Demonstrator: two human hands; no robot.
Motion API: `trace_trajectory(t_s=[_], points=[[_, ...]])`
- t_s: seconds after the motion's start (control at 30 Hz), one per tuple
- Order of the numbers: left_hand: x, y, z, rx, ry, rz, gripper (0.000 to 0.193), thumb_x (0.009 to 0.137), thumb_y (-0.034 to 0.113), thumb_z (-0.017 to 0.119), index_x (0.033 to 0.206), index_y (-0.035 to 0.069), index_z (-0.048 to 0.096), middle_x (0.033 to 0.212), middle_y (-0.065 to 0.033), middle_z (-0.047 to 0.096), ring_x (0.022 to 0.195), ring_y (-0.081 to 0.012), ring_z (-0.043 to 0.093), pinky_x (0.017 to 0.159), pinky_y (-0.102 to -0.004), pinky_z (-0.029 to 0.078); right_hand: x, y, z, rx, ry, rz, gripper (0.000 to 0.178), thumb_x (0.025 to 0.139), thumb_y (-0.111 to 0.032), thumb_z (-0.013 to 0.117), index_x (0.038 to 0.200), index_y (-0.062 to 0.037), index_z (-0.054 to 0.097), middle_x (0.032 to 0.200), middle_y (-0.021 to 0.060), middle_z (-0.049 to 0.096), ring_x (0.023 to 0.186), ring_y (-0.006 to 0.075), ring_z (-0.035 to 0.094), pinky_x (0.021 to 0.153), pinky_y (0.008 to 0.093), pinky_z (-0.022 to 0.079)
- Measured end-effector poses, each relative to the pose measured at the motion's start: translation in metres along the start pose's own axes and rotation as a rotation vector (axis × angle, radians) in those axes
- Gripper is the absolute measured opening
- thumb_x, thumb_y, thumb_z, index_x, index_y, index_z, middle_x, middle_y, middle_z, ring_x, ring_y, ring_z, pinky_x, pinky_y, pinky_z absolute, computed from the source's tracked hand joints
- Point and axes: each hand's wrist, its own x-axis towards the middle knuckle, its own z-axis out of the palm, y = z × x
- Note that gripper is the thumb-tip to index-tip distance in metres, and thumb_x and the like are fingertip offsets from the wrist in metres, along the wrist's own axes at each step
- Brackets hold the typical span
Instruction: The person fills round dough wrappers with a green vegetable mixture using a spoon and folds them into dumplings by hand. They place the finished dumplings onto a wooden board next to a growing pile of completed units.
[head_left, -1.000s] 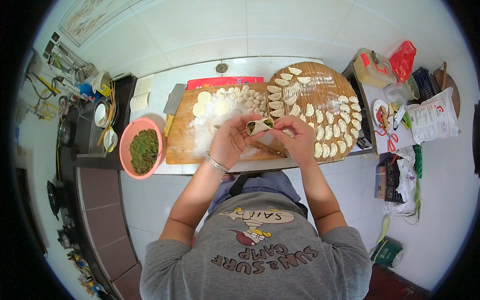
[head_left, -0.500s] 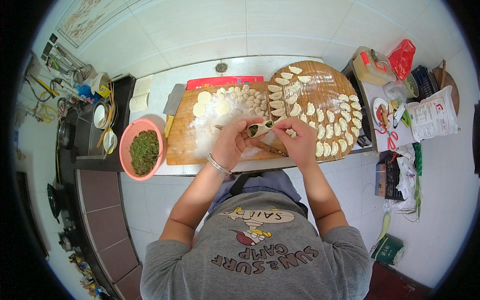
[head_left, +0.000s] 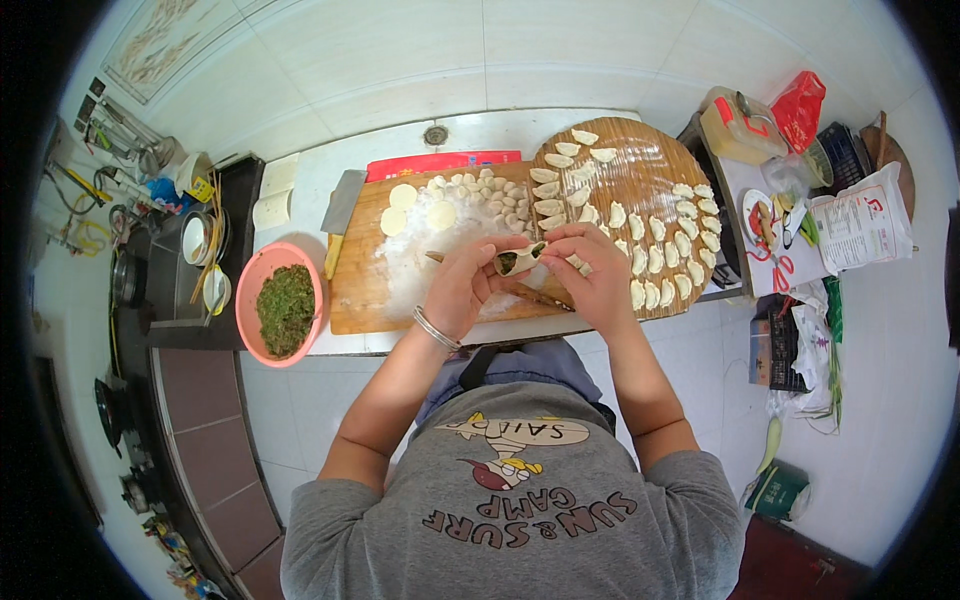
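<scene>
Above the rectangular cutting board (head_left: 353, 302), the left hand (head_left: 464, 286) cradled a half-closed dumpling (head_left: 520, 257) while the right hand (head_left: 594, 276) pinched its edge. Left of the cutting board stood a pink bowl (head_left: 246, 312) of green filling (head_left: 286, 310); to the cutting board's right, crescent dumplings (head_left: 655, 262) covered a round board (head_left: 640, 170).

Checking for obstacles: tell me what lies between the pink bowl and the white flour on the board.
In the head view, the cleaver's yellow handle and a strip of the wooden board lie between the pink bowl and the white flour.
</scene>
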Motion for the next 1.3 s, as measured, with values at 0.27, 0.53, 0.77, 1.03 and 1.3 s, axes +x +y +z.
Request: trace_trajectory(t_s=[0.27,0.53,0.77,1.03,1.3], points=[[0.003,0.001,0.0,0.02,-0.034,0.003,0.041,0.094,0.024,0.039,0.116,-0.008,0.054,0.117,-0.0161,0.059,0.107,-0.0215,0.058,0.094,-0.039,0.047,-0.005,0.01,-0.004,0.069,-0.048,0.113,0.009,0.075,-0.001,0.067,0.084,-0.0006,0.065,0.081,0.0095,0.066,0.074,0.0185,0.063,0.066,0.0269,0.05],[0.003,0.002,-0.001,0.008,-0.033,-0.019,0.04,0.095,0.023,0.038,0.116,-0.007,0.054,0.117,-0.0154,0.058,0.106,-0.0206,0.058,0.094,-0.0391,0.048,-0.002,0.003,-0.004,-0.031,-0.046,0.04,0.012,0.075,-0.003,0.068,0.087,-0.0028,0.067,0.079,0.0094,0.066,0.072,0.0206,0.064,0.063,0.0279,0.05],[0.005,-0.001,-0.004,-0.032,-0.036,-0.028,0.04,0.095,0.023,0.038,0.117,-0.006,0.053,0.118,-0.0145,0.057,0.106,-0.0202,0.057,0.094,-0.0393,0.048,-0.001,0.006,-0.005,-0.072,-0.099,-0.05,0.012,0.075,-0.004,0.069,0.087,-0.0043,0.067,0.081,0.0078,0.063,0.071,0.0219,0.062,0.062,0.0289,0.049],[0.003,-0.002,0.0,-0.041,-0.028,-0.029,0.039,0.094,0.022,0.04,0.118,-0.006,0.052,0.12,-0.0148,0.057,0.108,-0.0212,0.057,0.094,-0.0397,0.047,-0.003,0.003,-0.002,-0.068,-0.078,-0.042,0.009,0.074,-0.005,0.069,0.083,-0.004,0.067,0.081,0.0078,0.063,0.074,0.0225,0.062,0.063,0.0301,0.049],[0.001,0.001,0.002,0.077,-0.05,-0.025,0.04,0.093,0.02,0.04,0.119,-0.008,0.052,0.119,-0.017,0.057,0.109,-0.0226,0.057,0.094,-0.0401,0.047,-0.005,-0.001,-0.004,-0.035,-0.067,0.06,0.011,0.075,-0.002,0.069,0.086,-0.001,0.068,0.078,0.0092,0.065,0.071,0.0196,0.063,0.063,0.0275,0.049]])
